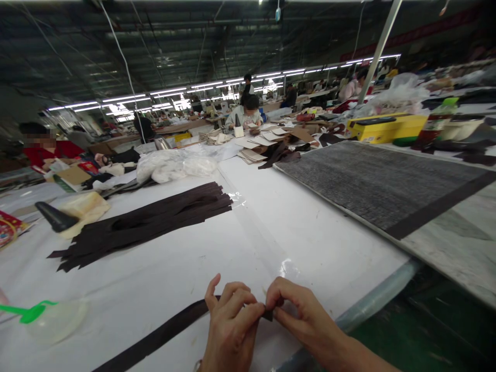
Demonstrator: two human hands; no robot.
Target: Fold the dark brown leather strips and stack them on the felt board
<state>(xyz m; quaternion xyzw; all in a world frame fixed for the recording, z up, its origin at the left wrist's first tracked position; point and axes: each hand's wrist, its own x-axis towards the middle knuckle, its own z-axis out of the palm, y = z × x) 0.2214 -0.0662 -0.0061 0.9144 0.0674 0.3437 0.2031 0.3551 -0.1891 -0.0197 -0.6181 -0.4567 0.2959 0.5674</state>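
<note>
My left hand [229, 323] and my right hand [298, 312] meet at the near edge of the white table [310, 232]. Both pinch the end of a long dark brown strip [155, 338] that runs away to the lower left across the table. The fingertips of both hands are pressed together on the strip's end, which is mostly hidden between them. A pile of similar dark brown strips [151, 222] lies fanned out farther back on the left.
A grey mat with a dark border [380, 181] lies at the right. A clear container with a green handle [50, 318] sits at the near left. A black cone [54, 216], plastic bags [174, 164], a yellow box [383, 128] and seated people are beyond.
</note>
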